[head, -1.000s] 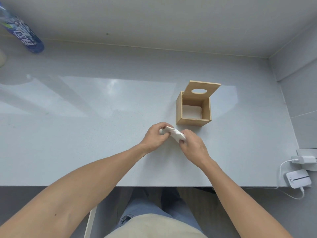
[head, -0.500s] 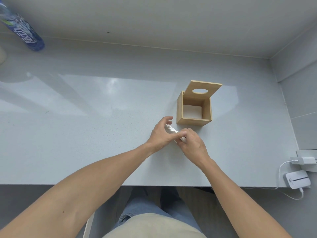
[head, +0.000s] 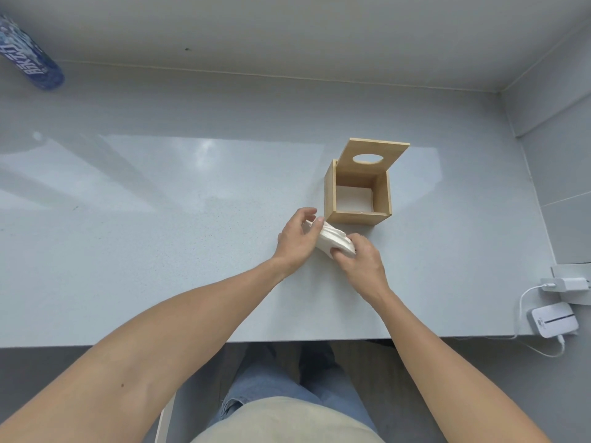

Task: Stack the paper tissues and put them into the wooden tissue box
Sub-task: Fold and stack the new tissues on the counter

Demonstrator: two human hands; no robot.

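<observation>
A small stack of white paper tissues (head: 332, 239) is held just above the grey table, tilted, between both hands. My left hand (head: 295, 239) grips its far left end with thumb and fingers. My right hand (head: 359, 262) pinches its near right end. The wooden tissue box (head: 382, 199) stands just beyond the hands, its lid (head: 372, 148) with an oval hole tipped back and open. White tissue lies flat on the bottom of the box.
A blue bottle (head: 28, 59) lies at the far left by the wall. A white charger (head: 563, 284) and a small white device (head: 555, 319) with a cable sit at the right table edge. My legs are below the front edge.
My left hand has shifted from lying over the stack to gripping its far end, and the tissues show more between the hands. The box has not moved.
</observation>
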